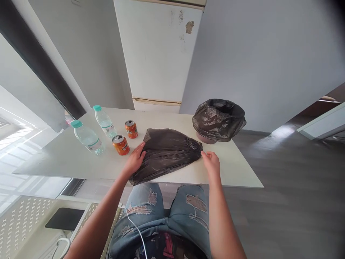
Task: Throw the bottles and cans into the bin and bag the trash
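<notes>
A black plastic bag lies flattened on the white table, wide at its left end and bunched together at its right end. My left hand rests against the wide end, its fingers stretched out along the bag's edge. At the bunched end, my right hand pinches the plastic between thumb and fingers. Just beyond it stands a bin lined with a second black bag, which is folded over the rim and hides most of the bin.
Left of the bag stand two orange drink cans and two clear plastic bottles with green caps, all upright on the white table. A white refrigerator is behind the table. A white cable hangs over my lap.
</notes>
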The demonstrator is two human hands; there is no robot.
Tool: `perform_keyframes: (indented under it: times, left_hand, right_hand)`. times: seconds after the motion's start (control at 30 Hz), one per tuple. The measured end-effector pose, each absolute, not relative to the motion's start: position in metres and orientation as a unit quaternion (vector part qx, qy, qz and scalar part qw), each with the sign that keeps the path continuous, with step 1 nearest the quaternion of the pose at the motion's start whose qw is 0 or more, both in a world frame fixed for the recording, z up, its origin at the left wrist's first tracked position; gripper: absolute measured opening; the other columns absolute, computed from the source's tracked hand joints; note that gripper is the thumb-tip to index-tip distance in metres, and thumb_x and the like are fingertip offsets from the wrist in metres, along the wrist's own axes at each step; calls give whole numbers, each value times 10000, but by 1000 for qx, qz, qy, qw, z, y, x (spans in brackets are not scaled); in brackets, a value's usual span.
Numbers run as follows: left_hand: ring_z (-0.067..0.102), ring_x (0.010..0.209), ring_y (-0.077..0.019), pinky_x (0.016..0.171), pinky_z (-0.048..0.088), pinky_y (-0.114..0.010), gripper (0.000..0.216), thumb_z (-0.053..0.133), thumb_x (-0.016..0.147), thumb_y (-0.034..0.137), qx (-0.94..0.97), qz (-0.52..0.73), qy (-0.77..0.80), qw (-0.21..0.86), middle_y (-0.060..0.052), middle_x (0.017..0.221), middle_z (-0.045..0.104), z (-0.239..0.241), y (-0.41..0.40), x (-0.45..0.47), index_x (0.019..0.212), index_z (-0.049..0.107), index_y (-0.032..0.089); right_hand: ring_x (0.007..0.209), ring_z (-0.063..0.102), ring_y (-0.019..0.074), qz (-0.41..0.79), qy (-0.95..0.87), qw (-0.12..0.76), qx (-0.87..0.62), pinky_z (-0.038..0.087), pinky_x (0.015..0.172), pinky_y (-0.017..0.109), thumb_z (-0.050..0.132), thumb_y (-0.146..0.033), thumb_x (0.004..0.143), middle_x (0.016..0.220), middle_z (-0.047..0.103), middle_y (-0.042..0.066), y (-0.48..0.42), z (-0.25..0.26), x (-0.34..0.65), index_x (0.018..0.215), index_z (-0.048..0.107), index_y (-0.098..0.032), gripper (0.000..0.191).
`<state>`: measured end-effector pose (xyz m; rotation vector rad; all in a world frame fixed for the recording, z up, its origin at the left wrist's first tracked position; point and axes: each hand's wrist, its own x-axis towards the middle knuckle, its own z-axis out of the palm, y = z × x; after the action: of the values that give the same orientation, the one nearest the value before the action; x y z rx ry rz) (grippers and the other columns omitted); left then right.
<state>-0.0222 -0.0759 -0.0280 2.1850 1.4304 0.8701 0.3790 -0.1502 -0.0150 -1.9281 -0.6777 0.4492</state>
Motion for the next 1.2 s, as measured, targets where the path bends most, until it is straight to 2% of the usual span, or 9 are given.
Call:
perform_keyframes:
  times: [0.1,0.2,0.37,0.43,0.63,0.77,0.93,1.07,1.2]
  left_hand:
    - [423,1572,-243,1326,322,-468,592,323,1087,449,773,321,513,192,-113,1673,473,-29,-75,-23,1599,462,186]
    - [424,1571,-241,1326,324,-469,585,324,1086,434,772,321,511,200,-104,1679,468,-27,-76,-23,1600,462,192]
    - [412,1578,-230,1336,301,-430,589,341,1081,414,770,306,518,212,-110,1688,454,-24,-81,-19,1595,470,156]
    - [419,1573,-232,1335,301,-427,582,344,1082,408,769,298,524,210,-108,1685,459,-21,-82,-18,1588,483,157]
    - [452,1552,-240,1315,340,-441,547,400,1060,416,752,339,496,271,-62,1674,482,-10,-85,-24,1550,554,225]
    - [480,1533,-267,1301,364,-453,498,452,1036,413,762,330,479,285,-39,1677,477,-5,-87,-27,1462,659,260]
    - [515,1505,-275,1262,425,-433,466,458,1039,428,769,314,473,294,-26,1651,513,-3,-88,-28,1395,720,279]
    - [496,1517,-262,1290,374,-461,470,450,1046,431,793,279,475,259,-27,1643,522,-6,-87,-26,1425,696,300]
    - [444,1553,-267,1330,274,-520,469,499,1030,429,823,226,481,200,-37,1658,503,-13,-85,-23,1450,671,311]
  right_hand:
    - [869,701,320,196,-294,457,-816,558,809,428,821,-553,658,679,674,67,-122,-9,390,649,610,-264,358]
    - [763,680,278,230,-302,498,-780,552,709,378,810,-556,635,581,600,7,-107,-6,390,605,579,-254,381]
    - [842,704,190,282,-189,741,-579,585,679,302,651,-622,791,904,698,23,-125,-9,389,850,555,-242,397]
    - [894,720,180,330,-132,780,-515,624,730,312,637,-643,840,979,698,34,-133,-10,386,889,534,-254,405]
    - [1058,744,241,409,-137,743,-512,660,924,439,729,-637,842,1116,754,86,-124,-5,345,1096,665,-221,492]
    - [1039,748,241,375,-130,749,-530,649,954,450,842,-389,723,1125,775,76,-112,-13,333,1141,697,-195,483]
    - [1033,743,236,294,-100,775,-551,653,920,470,663,-296,769,1089,765,61,-108,-18,355,1117,691,-189,364]
    - [1152,720,254,235,-215,771,-551,573,1088,480,654,-326,811,1240,755,96,-111,12,347,1214,708,-165,437]
    - [1381,608,291,112,-448,629,-626,418,1244,504,537,-407,977,1457,668,134,-115,43,295,1425,650,-170,519]
